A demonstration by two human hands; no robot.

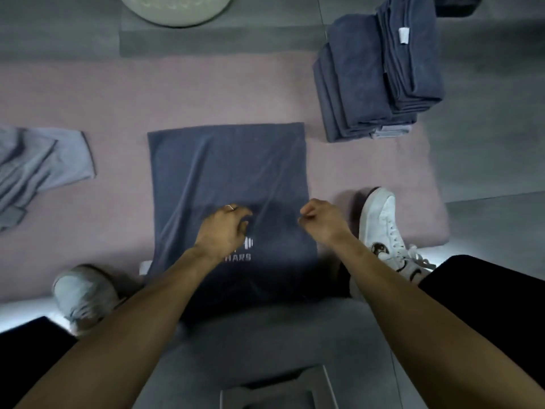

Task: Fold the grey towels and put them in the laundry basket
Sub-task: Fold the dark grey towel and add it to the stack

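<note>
Towel in hand: grey towel (227, 166) lies spread on the pink mat (88, 93), near edge by the person's feet; seemingly folded once at most.
Left hand (224, 228): fingers curled, resting on the towel.
Right hand (321, 219): fingers pinched together over the towel's right edge; whether on cloth, cannot tell.
Done: folded stack (380, 75), far right.
Left: crumpled towels (38, 169), far left.
Laundry basket: none identifiable in view.
</note>
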